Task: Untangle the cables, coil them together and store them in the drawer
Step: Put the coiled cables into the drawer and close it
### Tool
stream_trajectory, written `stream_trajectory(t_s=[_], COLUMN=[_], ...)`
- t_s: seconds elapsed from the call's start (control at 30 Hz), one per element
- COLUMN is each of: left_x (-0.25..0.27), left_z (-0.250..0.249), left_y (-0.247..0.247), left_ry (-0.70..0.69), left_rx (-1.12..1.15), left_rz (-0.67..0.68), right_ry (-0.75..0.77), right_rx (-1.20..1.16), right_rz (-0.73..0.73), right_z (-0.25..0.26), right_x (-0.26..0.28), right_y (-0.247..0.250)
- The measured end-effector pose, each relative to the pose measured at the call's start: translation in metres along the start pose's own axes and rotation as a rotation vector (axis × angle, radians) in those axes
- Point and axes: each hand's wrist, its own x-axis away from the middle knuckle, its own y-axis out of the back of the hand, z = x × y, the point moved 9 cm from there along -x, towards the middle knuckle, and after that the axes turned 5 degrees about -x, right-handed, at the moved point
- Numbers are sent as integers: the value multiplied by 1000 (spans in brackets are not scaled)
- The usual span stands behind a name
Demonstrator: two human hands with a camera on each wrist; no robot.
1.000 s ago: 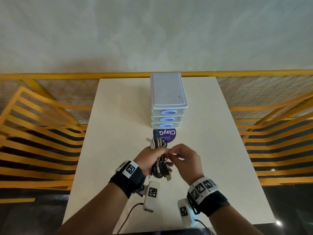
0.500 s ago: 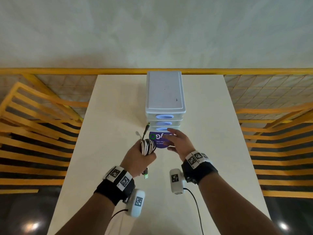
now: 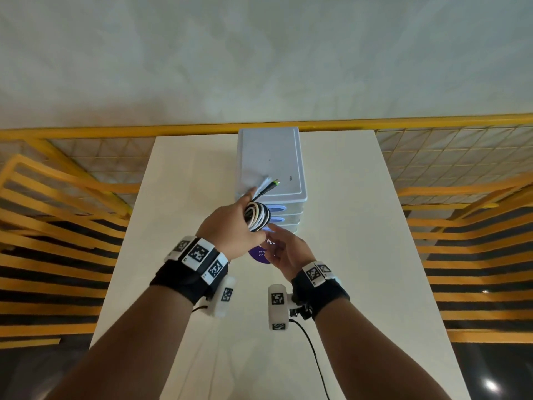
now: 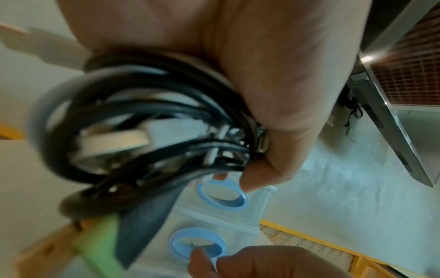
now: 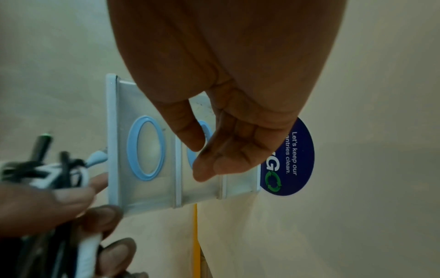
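My left hand (image 3: 247,226) grips a coil of black and white cables (image 3: 257,216), held up just in front of the drawer unit (image 3: 271,163). Two plug ends (image 3: 269,184) stick up over the unit's lid. In the left wrist view the coil (image 4: 142,131) is blurred, with a green-tipped plug (image 4: 100,244) hanging low. My right hand (image 3: 272,230) reaches under the coil, its fingers loosely curled. One fingertip (image 4: 199,254) touches the blue ring handle (image 4: 197,242) of the second drawer. All the drawers (image 5: 147,150) look shut.
The white three-drawer unit stands at the middle back of a cream table (image 3: 360,226). A round purple sticker (image 3: 261,256) lies on the table in front of it, partly under my hands. Yellow railings (image 3: 57,226) flank the table on both sides and behind.
My left hand has lifted the coil forward and up to the drawer fronts. The right hand let go of the coil and moved to the drawer handles.
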Motion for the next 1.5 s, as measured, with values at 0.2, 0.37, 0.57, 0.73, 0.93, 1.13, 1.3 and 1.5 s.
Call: stream_trajectory(t_s=[0.2,0.37,0.57,0.73,0.93,1.13,1.3,1.5], left_x=[-2,-1,0,0,0,16,18,0], left_z=[-1,1,3,2,0,-9,2,-6], left_y=[5,5,10,9,8,14,-37,-55], left_ry=[8,25,44,41,22,-6,37,84], left_rx=[0,-61,-80,-94,-117,-183,-431,-555], left_rz=[-2,8,-23,-10,-15,-128,261,361], right_ry=[45,6,10,-3,10,22,33,36], right_rx=[-83,-150,-2,17,42,79,94,131], right_rz=[52,63,44,-5,-31,-68,-77,-74], right_z=[5,-6,-28,-49,-58,-51,-47,-47], right_x=[0,-1,26,50,62,65,65,63], right_y=[-4,-8,10,35,41,41,40,42])
